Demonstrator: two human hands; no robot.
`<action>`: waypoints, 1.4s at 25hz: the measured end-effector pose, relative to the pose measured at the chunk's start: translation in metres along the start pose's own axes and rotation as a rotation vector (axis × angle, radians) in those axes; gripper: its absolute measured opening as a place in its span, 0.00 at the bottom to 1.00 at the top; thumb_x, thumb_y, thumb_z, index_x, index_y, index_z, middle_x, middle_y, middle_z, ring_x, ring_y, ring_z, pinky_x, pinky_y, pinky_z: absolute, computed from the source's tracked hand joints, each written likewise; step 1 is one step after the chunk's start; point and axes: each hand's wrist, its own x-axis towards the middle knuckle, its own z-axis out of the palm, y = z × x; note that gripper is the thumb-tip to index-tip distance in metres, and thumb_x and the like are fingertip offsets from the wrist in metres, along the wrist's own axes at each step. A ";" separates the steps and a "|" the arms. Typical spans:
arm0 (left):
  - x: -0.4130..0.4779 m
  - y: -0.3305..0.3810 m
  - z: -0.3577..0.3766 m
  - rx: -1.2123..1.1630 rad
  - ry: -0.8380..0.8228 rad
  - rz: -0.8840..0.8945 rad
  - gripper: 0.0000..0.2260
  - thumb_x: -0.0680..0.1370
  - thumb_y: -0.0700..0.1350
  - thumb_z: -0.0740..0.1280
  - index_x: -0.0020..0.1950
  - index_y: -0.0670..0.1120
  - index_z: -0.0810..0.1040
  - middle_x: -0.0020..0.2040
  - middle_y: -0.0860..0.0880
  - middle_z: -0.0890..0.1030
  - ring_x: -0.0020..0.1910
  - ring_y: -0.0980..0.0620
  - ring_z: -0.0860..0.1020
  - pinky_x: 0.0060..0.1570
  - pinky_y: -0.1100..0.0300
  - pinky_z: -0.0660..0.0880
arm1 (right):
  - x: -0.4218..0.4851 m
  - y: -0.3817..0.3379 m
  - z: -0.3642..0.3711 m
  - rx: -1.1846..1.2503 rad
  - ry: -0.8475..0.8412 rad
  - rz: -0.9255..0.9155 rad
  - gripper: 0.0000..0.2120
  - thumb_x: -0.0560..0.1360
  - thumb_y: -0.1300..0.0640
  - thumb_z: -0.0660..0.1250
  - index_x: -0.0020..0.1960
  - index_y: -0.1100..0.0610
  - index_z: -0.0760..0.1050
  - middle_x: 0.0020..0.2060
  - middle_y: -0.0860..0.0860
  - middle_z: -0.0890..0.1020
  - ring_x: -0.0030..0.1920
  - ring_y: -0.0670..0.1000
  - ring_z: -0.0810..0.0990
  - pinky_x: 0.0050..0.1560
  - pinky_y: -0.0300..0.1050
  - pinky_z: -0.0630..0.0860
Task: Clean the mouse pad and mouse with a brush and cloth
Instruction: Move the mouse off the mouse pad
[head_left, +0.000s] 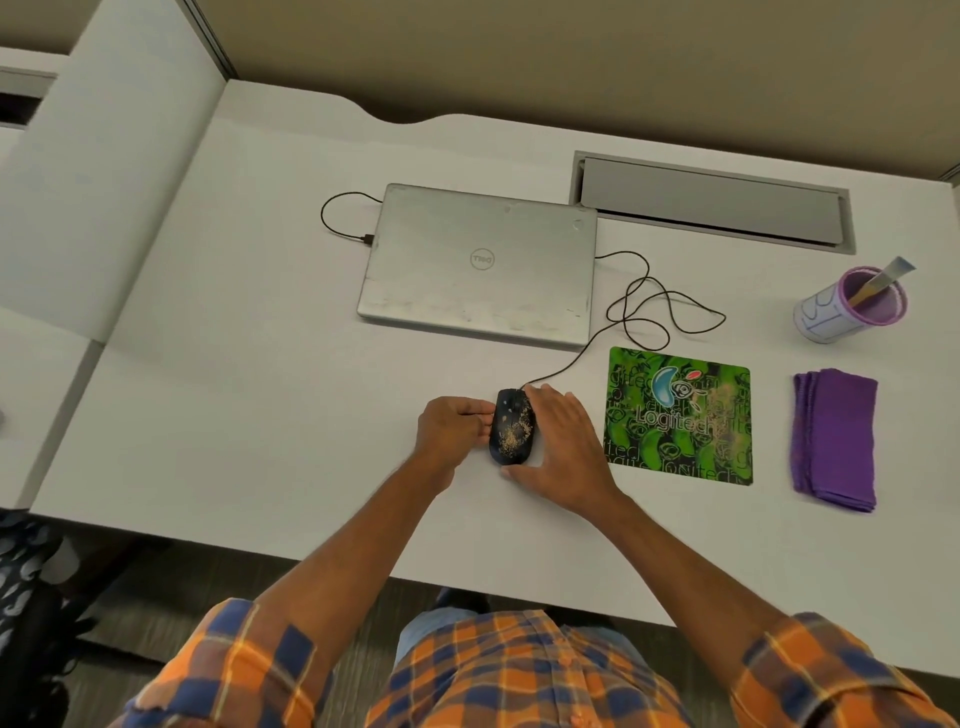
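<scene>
A black wired mouse speckled with tan dust lies on the white desk, left of the green Logitech mouse pad, which also carries tan dust on its right part. My left hand touches the mouse's left side with its fingertips. My right hand cups the mouse's right side, thumb at its rear end. A folded purple cloth lies right of the pad. A brush stands in a purple-rimmed cup at the far right.
A closed silver laptop sits behind the mouse, with the mouse cable looping from its right side. A grey cable hatch is set into the desk at the back right. The desk's front edge runs just below my forearms.
</scene>
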 end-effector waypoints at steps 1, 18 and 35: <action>0.000 -0.001 0.000 -0.006 -0.005 -0.003 0.14 0.79 0.29 0.65 0.52 0.44 0.87 0.47 0.45 0.90 0.44 0.52 0.88 0.46 0.60 0.85 | 0.000 0.000 0.000 -0.003 -0.003 -0.002 0.57 0.69 0.33 0.78 0.86 0.57 0.57 0.83 0.54 0.67 0.85 0.55 0.59 0.87 0.53 0.46; -0.002 0.001 -0.002 0.034 -0.029 -0.024 0.12 0.80 0.29 0.66 0.57 0.37 0.87 0.45 0.43 0.89 0.40 0.52 0.85 0.44 0.62 0.85 | 0.000 0.001 0.004 -0.044 -0.010 0.013 0.58 0.70 0.33 0.78 0.87 0.56 0.53 0.86 0.54 0.63 0.87 0.53 0.53 0.87 0.52 0.42; -0.024 0.052 0.044 0.122 0.135 0.285 0.12 0.79 0.42 0.64 0.55 0.55 0.85 0.49 0.52 0.87 0.48 0.51 0.87 0.54 0.52 0.85 | -0.018 0.023 -0.040 0.079 0.126 0.088 0.58 0.70 0.25 0.73 0.88 0.50 0.51 0.87 0.50 0.58 0.87 0.49 0.49 0.86 0.50 0.43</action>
